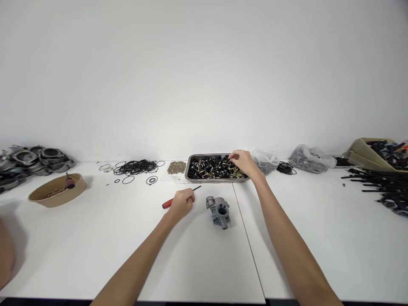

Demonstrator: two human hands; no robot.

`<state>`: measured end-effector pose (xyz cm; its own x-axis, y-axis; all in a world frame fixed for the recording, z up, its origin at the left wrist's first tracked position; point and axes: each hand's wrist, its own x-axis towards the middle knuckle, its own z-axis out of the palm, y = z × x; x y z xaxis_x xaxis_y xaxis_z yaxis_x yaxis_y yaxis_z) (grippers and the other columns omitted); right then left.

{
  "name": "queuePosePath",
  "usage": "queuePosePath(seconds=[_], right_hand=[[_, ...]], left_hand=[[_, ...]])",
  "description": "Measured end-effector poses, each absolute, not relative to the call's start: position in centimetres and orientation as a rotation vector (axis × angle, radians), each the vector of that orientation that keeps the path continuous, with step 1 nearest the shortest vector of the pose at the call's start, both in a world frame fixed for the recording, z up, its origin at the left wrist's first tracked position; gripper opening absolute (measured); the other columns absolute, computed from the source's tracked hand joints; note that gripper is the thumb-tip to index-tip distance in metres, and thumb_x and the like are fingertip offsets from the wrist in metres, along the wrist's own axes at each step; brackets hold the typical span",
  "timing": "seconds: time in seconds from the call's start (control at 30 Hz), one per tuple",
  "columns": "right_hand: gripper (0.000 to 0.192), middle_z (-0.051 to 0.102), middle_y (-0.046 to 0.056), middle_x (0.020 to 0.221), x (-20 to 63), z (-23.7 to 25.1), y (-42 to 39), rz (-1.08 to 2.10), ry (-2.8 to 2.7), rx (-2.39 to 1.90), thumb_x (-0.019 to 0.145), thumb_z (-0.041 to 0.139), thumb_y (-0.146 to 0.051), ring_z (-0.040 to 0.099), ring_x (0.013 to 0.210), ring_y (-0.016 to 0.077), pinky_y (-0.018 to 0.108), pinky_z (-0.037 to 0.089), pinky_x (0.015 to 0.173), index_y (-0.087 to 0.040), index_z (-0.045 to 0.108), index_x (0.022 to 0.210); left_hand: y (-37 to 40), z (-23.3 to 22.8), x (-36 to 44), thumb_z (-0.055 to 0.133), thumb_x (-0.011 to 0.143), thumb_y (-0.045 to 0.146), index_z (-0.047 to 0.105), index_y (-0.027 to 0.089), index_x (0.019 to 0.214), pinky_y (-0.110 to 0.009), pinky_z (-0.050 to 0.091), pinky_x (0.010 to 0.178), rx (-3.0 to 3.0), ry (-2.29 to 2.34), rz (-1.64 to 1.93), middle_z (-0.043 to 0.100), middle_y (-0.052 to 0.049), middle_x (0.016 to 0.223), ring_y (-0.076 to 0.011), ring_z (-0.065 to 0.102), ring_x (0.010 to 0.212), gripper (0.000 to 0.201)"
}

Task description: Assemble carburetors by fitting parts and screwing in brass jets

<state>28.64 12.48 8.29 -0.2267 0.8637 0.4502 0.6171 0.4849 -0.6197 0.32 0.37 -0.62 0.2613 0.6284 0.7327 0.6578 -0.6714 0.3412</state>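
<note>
We see a plain white wall [204, 72] behind two white tables [79, 250] pushed together — a thin seam [247, 238] runs between them — under soft, even light.

tray [191, 160] behind carburetor [219, 210], bowl [38, 199] left

red-handled screwdriver [178, 199] lying flat; tray's black-and-brass parts [212, 167] heaped.

The small grey cast-metal carburettor body [219, 211] looks dull and rough, the shallow steel tray [189, 162] faintly shiny, the white table [95, 246] smooth and matt — the tan paper bowl [41, 199] matt too.
</note>
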Motion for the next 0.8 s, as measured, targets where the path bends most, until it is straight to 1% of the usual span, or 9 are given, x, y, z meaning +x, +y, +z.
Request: queuePosePath(seconds=[0.07, 0.17, 0.27, 0.33, 0.53, 0.63, 0.8], right_hand=[[0.017, 0.071, 0.006, 0.086, 28.2, 7.7, 12.8, 0.383, -1.945, -1.204, 0.084, 0.056, -0.009, 0.065, 0.077, 0.0163, 0.026, 0.050, 0.070, -0.015, 0.071, 0.088], [0.020, 0.071, 0.008, 0.091, 27.2, 7.0, 13.2, 0.354, -1.958, -1.173, 0.085, 0.054, -0.008, 0.065, 0.081, 0.0171, 0.028, 0.050, 0.073, -0.016, 0.070, 0.093], [0.021, 0.071, 0.010, 0.097, 26.7, 6.4, 13.3, 0.320, -1.978, -1.153, 0.085, 0.053, -0.005, 0.065, 0.085, 0.0177, 0.030, 0.051, 0.080, -0.015, 0.071, 0.092], [0.023, 0.071, 0.010, 0.095, 26.6, 6.1, 13.3, 0.308, -1.990, -1.149, 0.084, 0.052, -0.003, 0.065, 0.085, 0.0177, 0.031, 0.051, 0.083, -0.014, 0.071, 0.091], [0.026, 0.074, 0.009, 0.090, 27.0, 5.4, 13.6, 0.308, -2.006, -1.164, 0.083, 0.052, -0.001, 0.067, 0.083, 0.0179, 0.031, 0.052, 0.082, -0.013, 0.073, 0.092], [0.025, 0.075, 0.010, 0.091, 27.2, 5.5, 13.6, 0.316, -2.012, -1.175, 0.084, 0.053, -0.002, 0.069, 0.084, 0.0188, 0.031, 0.053, 0.083, -0.014, 0.074, 0.092], [0.027, 0.076, 0.010, 0.095, 27.0, 5.8, 13.3, 0.319, -2.039, -1.182, 0.085, 0.053, -0.002, 0.070, 0.089, 0.0202, 0.033, 0.052, 0.088, -0.015, 0.076, 0.092]], left_hand=[[0.4, -0.6, 0.4, 0.035, 0.059, -0.004, 0.049, 0.018, 0.054, -0.018, 0.036, 0.048, -2.467, -1.256, -1.402, 0.055, 0.003, 0.050, -0.0088, 0.050, 0.047, 0.027], [0.4, -0.6, 0.4, 0.035, 0.059, -0.005, 0.049, 0.019, 0.054, -0.019, 0.036, 0.048, -2.464, -1.252, -1.394, 0.055, 0.003, 0.050, -0.0090, 0.050, 0.046, 0.027], [0.3, -0.5, 0.4, 0.035, 0.059, -0.005, 0.049, 0.019, 0.055, -0.018, 0.036, 0.048, -2.462, -1.247, -1.392, 0.055, 0.003, 0.050, -0.0089, 0.049, 0.046, 0.027], [0.2, -0.3, 0.5, 0.035, 0.059, -0.004, 0.049, 0.018, 0.055, -0.018, 0.036, 0.048, -2.463, -1.247, -1.389, 0.055, 0.004, 0.050, -0.0088, 0.049, 0.046, 0.027], [0.1, -0.1, 0.6, 0.035, 0.058, -0.004, 0.050, 0.018, 0.054, -0.018, 0.037, 0.049, -2.483, -1.271, -1.372, 0.056, 0.003, 0.051, -0.0091, 0.051, 0.047, 0.028], [0.2, -0.1, 0.6, 0.035, 0.059, -0.004, 0.051, 0.019, 0.055, -0.019, 0.036, 0.049, -2.486, -1.290, -1.379, 0.056, 0.003, 0.051, -0.0092, 0.051, 0.047, 0.028], [0.3, -0.3, 0.5, 0.035, 0.057, -0.005, 0.049, 0.019, 0.054, -0.019, 0.036, 0.049, -2.488, -1.289, -1.391, 0.056, 0.003, 0.050, -0.0092, 0.050, 0.047, 0.028]])
